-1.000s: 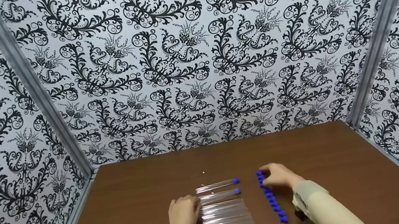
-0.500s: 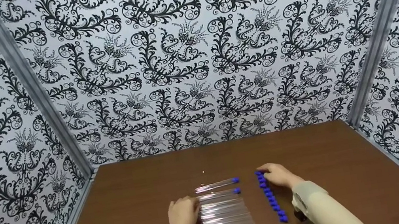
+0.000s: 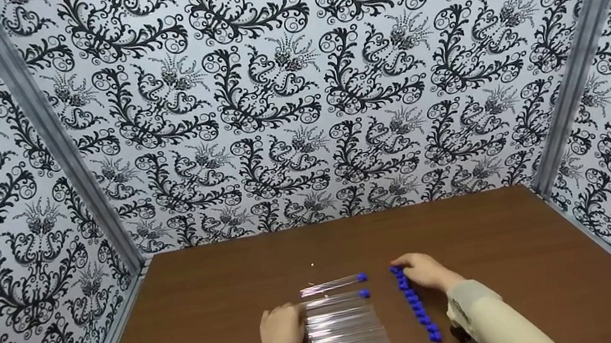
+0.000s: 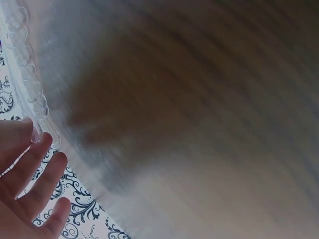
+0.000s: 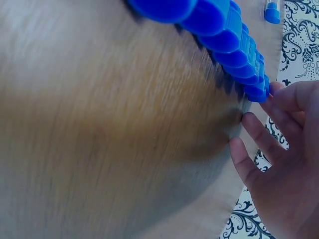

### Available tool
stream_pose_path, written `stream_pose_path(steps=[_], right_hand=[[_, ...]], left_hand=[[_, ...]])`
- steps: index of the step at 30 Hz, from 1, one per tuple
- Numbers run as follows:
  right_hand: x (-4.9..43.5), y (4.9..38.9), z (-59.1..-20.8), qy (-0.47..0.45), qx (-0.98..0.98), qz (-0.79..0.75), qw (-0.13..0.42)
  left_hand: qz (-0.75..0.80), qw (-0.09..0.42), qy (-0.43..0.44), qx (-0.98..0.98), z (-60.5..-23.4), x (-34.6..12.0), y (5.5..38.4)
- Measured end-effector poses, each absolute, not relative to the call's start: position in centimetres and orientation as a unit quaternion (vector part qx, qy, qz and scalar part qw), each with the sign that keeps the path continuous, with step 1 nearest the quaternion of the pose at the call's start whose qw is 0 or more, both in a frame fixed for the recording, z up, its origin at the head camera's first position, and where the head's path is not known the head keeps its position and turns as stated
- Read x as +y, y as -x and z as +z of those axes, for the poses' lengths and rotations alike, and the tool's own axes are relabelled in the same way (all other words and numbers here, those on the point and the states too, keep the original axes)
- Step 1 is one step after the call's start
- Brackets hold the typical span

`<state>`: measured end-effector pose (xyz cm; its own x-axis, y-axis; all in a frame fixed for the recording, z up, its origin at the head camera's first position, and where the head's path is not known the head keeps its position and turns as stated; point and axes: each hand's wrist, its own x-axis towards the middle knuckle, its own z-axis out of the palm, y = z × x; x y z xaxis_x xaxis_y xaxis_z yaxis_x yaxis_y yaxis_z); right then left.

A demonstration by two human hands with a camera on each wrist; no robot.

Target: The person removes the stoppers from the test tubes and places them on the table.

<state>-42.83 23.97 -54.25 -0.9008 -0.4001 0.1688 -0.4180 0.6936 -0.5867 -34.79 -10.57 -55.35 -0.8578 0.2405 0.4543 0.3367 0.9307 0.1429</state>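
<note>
My left hand (image 3: 282,331) pinches the rounded end of a clear test tube (image 4: 37,133) between thumb and index finger, its other fingers spread. In the head view that blue-capped tube (image 3: 332,300) lies at the far end of a row of clear test tubes (image 3: 347,336). My right hand (image 3: 426,270) is at the far end of a line of blue caps (image 3: 413,301). Thumb and index finger hold the farthest cap (image 5: 256,94); the index is partly hidden behind it. Just beyond the row lies another blue-capped tube (image 3: 332,284), apart from both hands.
The brown tabletop (image 3: 223,270) extends around the tubes and caps. Patterned wall panels (image 3: 295,105) with grey posts (image 3: 49,138) enclose it at the back and sides. A small dark object (image 3: 460,332) shows under the right sleeve.
My right hand has shifted slightly left, its fingertips now at the far end of the cap line. My left hand stays by the tube's end. The tubes look nearly unmoved.
</note>
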Motion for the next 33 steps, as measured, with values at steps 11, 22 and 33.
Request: stream_pose_path(steps=[11, 22, 33], right_hand=[[23.93, 43.54, -55.18, -0.181, -0.93, 0.315, 0.06], [23.94, 43.0, -54.9, -0.163, -0.933, 0.316, 0.05], [23.93, 42.59, -54.59, -0.167, -0.927, 0.335, 0.037]], left_hand=[[-0.104, 0.2, 0.143, -0.964, -55.61, -10.35, 34.68], [-0.096, 0.22, 0.134, -0.961, -55.84, -10.31, 34.68], [-0.097, 0.199, 0.138, -0.965, -55.74, -10.49, 34.71]])
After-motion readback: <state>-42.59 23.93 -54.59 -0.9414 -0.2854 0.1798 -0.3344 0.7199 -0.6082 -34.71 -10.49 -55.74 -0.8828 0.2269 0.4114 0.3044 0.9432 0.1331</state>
